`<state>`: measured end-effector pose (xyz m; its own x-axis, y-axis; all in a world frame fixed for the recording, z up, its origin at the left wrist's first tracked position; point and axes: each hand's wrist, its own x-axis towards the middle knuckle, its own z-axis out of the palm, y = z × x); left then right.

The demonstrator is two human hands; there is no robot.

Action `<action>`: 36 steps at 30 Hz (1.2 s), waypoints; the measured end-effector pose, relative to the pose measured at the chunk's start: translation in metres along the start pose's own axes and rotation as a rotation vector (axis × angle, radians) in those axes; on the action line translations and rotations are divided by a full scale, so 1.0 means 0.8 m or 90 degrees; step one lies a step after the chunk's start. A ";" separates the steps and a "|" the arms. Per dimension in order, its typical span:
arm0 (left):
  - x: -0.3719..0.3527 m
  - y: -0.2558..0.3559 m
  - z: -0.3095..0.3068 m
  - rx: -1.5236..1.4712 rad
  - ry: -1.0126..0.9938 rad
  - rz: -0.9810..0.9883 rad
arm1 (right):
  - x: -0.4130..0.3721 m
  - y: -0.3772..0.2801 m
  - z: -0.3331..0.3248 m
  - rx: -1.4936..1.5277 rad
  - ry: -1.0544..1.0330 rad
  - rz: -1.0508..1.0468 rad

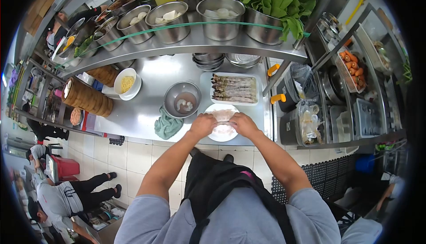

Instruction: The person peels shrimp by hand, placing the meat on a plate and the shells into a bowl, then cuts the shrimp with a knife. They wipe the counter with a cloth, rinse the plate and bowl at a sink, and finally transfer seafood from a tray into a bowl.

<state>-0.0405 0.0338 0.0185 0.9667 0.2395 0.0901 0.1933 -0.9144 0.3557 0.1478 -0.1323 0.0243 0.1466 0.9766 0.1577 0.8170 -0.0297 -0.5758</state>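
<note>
My left hand and my right hand meet over a white plate at the counter's front edge. The fingers of both are closed on a thin, pale strip stretched between them; its kind is too small to tell. Pale pinkish, translucent pieces lie on the plate. Just behind it, a white tray holds a row of long, pale rolls with dark tips. A metal bowl left of the plate contains several pale lumps, apparently peeled shrimp, in some liquid.
A green cloth lies by the bowl. Farther left are a white bowl of yellow shreds and stacked bamboo steamers. A steel shelf with metal pots and leafy greens spans the back. Bins stand right; co-workers are left.
</note>
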 end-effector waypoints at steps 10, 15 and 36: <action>0.027 0.052 0.028 -0.015 0.049 -0.043 | 0.014 -0.009 0.016 -0.007 0.030 0.036; 0.025 0.052 0.039 -0.054 0.085 -0.071 | 0.014 -0.010 0.011 -0.002 0.002 0.053; 0.033 0.058 0.033 -0.074 0.116 0.006 | 0.001 0.004 0.014 -0.040 0.029 -0.009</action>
<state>-0.0016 -0.0106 0.0126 0.9200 0.2954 0.2577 0.1528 -0.8755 0.4583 0.1447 -0.1289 0.0136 0.1583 0.9664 0.2026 0.8522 -0.0301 -0.5224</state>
